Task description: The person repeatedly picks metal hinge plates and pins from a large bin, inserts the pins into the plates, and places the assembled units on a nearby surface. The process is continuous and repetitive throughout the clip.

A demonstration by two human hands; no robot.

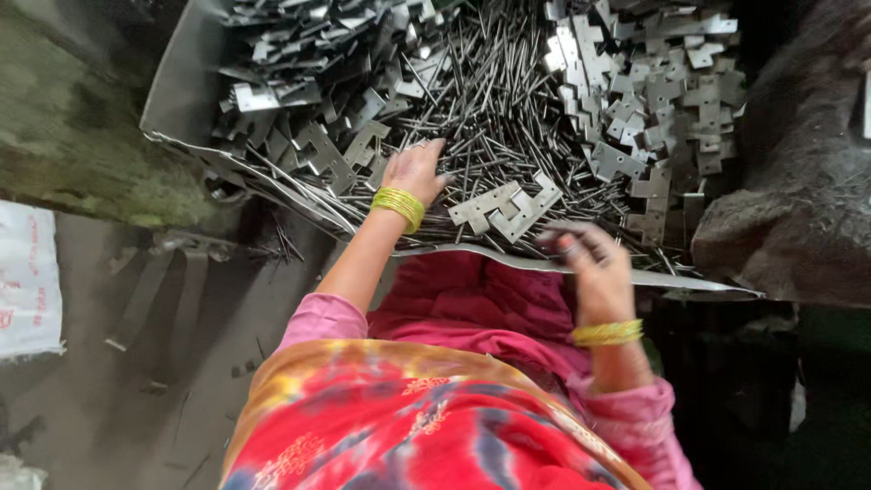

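The left hand [415,171] is resting fingers-spread on the steel pins [481,100] mid-tray [181,91]; the right hand [585,259], blurred, grip unclear, is hovering at the near edge beside hinge plates [504,207]. Sharp pin ends could be pricking fingers.

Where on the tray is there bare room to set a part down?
Only the tray's left wall is bare. Hinge plates fill the right and top left, pins the middle. Left hand rests on the pile; right hand hovers at the near rim.
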